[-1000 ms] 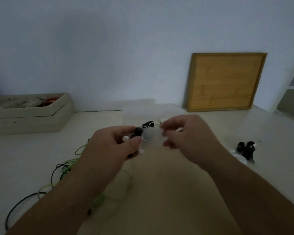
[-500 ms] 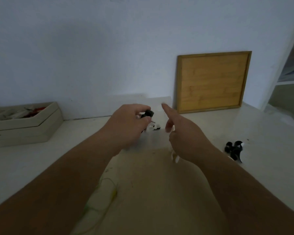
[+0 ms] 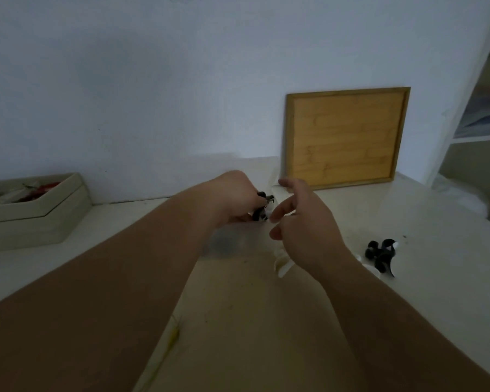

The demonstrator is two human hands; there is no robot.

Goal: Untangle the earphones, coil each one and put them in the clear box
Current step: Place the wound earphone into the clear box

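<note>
Left hand (image 3: pixel 235 198) pinches 1 coiled black-and-white earphone (image 3: pixel 262 207) low over the faint clear box (image 3: pixel 232 242), apparently to drop it in, while right hand (image 3: pixel 304 224) hovers alongside, fingers loosely spread, & 1 black bundle (image 3: pixel 381 254) waits on tabletop (image 3: pixel 425 278).

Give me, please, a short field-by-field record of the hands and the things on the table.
left hand: grips a black-and-white earphone
right hand: open, relaxed fingers, holds nothing
table, right side: black earphone bundle
against wall: wooden tray, leaning
far left: beige box
</note>
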